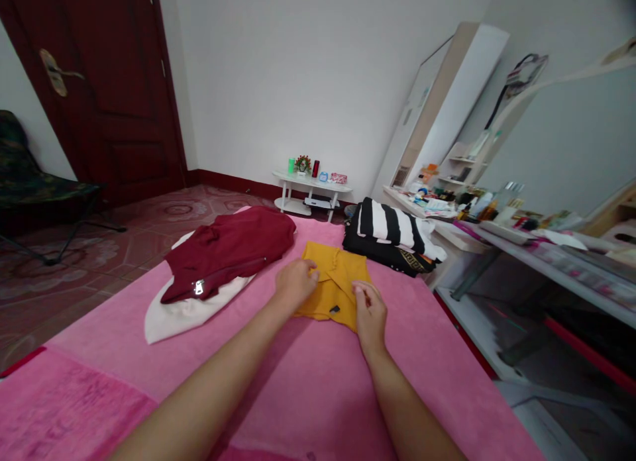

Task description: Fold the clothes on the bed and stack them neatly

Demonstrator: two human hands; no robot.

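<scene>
A mustard-yellow knit garment [328, 295] lies partly folded on the pink bed cover, with a small dark tag near its front edge. My left hand [297, 282] is at its left side, fingers closed on the fabric. At its right edge my right hand [371, 315] pinches the cloth between thumb and fingers. Folded parts cross over the middle of the garment between my hands.
To the left, a dark red zipped garment [233, 249] lies over a white one [173, 315]. A stack of folded clothes, with a black-and-white striped piece [392, 224] on top, sits at the right. Beyond the bed stands a small white table [313, 181]; a cluttered dresser [457, 236] borders the right side.
</scene>
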